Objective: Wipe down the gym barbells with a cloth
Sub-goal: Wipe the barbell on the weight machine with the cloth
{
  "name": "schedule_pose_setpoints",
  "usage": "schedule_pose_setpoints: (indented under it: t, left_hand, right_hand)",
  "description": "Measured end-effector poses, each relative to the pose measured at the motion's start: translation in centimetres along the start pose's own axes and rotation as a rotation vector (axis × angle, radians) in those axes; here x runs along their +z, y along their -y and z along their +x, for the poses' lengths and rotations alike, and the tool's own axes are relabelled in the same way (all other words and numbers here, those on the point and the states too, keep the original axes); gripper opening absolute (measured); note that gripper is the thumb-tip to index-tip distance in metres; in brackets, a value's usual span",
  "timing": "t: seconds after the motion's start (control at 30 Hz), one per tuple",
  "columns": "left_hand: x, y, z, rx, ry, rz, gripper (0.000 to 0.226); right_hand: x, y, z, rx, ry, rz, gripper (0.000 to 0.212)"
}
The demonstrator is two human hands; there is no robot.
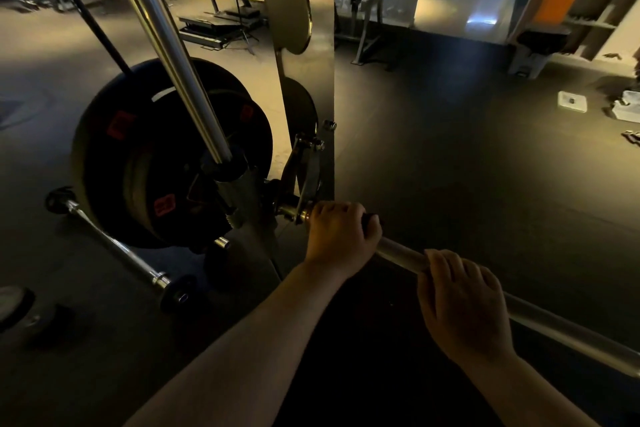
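Two grips clasp the barbell bar [401,253]: left grip [341,236] over a dark cloth [371,218], right grip [464,302] at its four o'clock

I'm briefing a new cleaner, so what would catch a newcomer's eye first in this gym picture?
In the lower middle, the left hand and right hand both grip a shiny round steel bar that slants to the lower right. To the left stand big black round weight plates with red marks, crossed by bright chrome rods.
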State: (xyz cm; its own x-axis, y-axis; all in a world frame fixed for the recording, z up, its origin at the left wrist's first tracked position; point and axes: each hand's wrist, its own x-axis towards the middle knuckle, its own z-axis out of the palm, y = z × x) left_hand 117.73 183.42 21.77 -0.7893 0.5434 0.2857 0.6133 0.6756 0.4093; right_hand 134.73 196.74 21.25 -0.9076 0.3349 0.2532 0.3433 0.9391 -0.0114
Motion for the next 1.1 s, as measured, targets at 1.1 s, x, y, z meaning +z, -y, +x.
schedule_pose_setpoints:
  t: [1.1]
  left_hand:
    - [5.8,-2.8,-5.4,-0.051,-0.2,-0.449,0.039]
  right_hand:
    - [0.1,-0.4,-0.1,-0.025,0.039,-0.049,0.052]
